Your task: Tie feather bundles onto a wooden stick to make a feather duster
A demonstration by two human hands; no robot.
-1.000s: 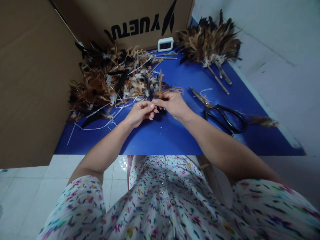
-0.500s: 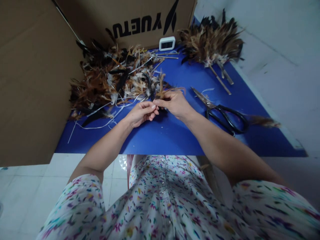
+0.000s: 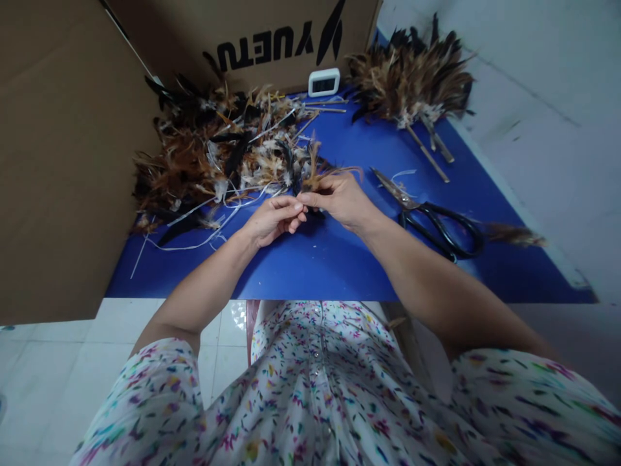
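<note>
My right hand (image 3: 342, 199) is closed on a small bunch of brown feathers (image 3: 313, 169), whose wispy tips stick up and out past the fingers. My left hand (image 3: 277, 219) pinches thumb to fingers right beside it, the fingertips of both hands meeting; what lies in the left pinch is too small to make out. Just beyond the hands spreads a heap of loose brown, black and white feathers (image 3: 194, 152), with thin white strips (image 3: 194, 244) trailing out of it. To the right of my right hand lie black-handled scissors (image 3: 427, 217), blades pointing away.
The blue table (image 3: 320, 272) ends close in front of me. Tall cardboard (image 3: 53, 162) stands at the left, and a printed carton (image 3: 272, 39) at the back. A small white digital clock (image 3: 324, 82), thin sticks (image 3: 325, 109) and a finished-looking feather bundle on sticks (image 3: 412, 77) lie far off.
Almost nothing differs. Both hands keep the same pinch at the same spot, and the view has shifted very slightly.
</note>
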